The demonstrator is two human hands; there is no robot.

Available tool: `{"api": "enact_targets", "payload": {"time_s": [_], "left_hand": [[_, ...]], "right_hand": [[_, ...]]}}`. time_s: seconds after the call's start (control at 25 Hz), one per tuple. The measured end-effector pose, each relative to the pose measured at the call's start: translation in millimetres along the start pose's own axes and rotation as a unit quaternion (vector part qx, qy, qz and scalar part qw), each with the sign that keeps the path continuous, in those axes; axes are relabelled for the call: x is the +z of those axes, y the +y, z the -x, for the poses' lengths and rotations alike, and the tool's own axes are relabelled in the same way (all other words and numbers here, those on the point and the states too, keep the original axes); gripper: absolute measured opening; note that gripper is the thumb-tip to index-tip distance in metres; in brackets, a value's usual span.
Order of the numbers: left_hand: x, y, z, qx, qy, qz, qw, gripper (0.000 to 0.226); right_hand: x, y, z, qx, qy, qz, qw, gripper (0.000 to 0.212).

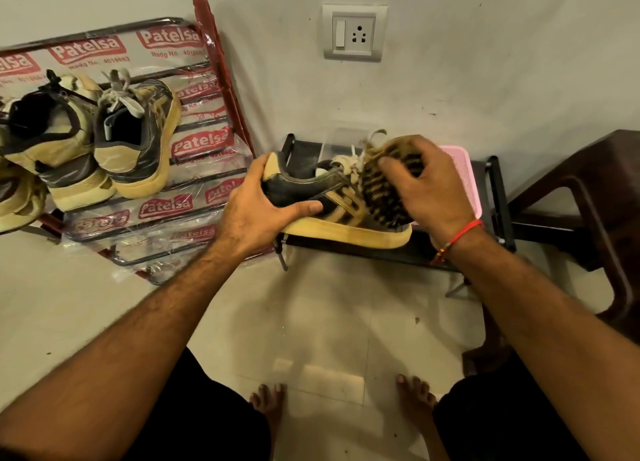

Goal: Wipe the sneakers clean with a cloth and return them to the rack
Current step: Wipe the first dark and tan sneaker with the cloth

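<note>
Far left, the metal shoe rack (194, 180), still in its red-lettered plastic wrap, leans against the wall. Two tan and brown sneakers (135, 134) already sit on its upper bars, heels toward the camera, with another shoe partly cut off at the left edge.

Next, the left hand (256, 211) has its fingers clamped round the heel end of the sneaker being cleaned, a dark brown one with tan stripes and a thick yellowish sole (332, 211). It's held side-on above the low black stand (498, 197) by the wall, near that stand's left end; can't tell whether the sole touches it.

Then the right hand (426, 190), fingers curled tight on a bunched tan-and-black striped cloth (384, 190), presses it onto the upper near the laces.

So my read: mid-wipe on this shoe, not done. Next should be working the cloth down the side and sole, then carrying the shoe left to a free bar on the rack.

The shoe looks worn, with a grubby, unevenly yellowed sole and frayed off-white laces.
</note>
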State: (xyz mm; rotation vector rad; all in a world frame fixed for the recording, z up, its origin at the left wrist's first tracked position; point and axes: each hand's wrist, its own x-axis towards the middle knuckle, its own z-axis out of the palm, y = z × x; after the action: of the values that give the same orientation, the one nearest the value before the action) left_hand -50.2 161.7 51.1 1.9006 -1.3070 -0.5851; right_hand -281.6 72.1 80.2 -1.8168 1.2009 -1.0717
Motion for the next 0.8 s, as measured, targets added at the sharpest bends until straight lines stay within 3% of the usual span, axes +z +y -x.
{"api": "enact_targets", "payload": {"time_s": [0.08, 0.2, 0.28, 0.4, 0.56, 0.64, 0.76, 0.8], "left_hand": [[-0.2, -2.8, 0.0, -0.01, 0.029, 0.007, 1.0, 0.125], [10.2, 1.5, 3.1, 0.0, 0.055, 0.035, 0.998, 0.119], [17.1, 2.5, 5.0, 0.008, 0.069, 0.049, 0.996, 0.112], [21.2, -1.0, 8.4, 0.018, 0.083, 0.042, 0.996, 0.1], [19.5, 1.5, 11.1, 0.079, 0.092, 0.069, 0.99, 0.094], [15.8, 5.1, 13.0, 0.116, 0.113, 0.05, 0.986, 0.095], [12.9, 5.8, 16.5, 0.146, 0.134, 0.027, 0.98, 0.097], [13.6, 6.1, 17.4, 0.149, 0.133, 0.024, 0.979, 0.097]], "right_hand": [[-3.6, 6.5, -4.5, 0.062, 0.04, -0.024, 0.997, 0.041], [8.4, 6.5, 5.8, 0.101, -0.042, -0.061, 0.992, 0.069], [17.9, -1.4, 19.5, -0.003, -0.079, 0.023, 0.997, 0.073], [27.9, -14.2, 32.6, -0.188, -0.093, 0.055, 0.976, 0.058], [28.8, -11.1, 28.7, -0.274, -0.121, 0.116, 0.947, 0.05], [11.6, 6.7, 9.7, -0.186, -0.096, 0.161, 0.965, 0.047], [-17.9, 33.4, -13.4, 0.024, -0.051, 0.224, 0.973, 0.039], [-18.1, 35.4, -11.8, 0.037, -0.04, 0.225, 0.973, 0.039]]}}
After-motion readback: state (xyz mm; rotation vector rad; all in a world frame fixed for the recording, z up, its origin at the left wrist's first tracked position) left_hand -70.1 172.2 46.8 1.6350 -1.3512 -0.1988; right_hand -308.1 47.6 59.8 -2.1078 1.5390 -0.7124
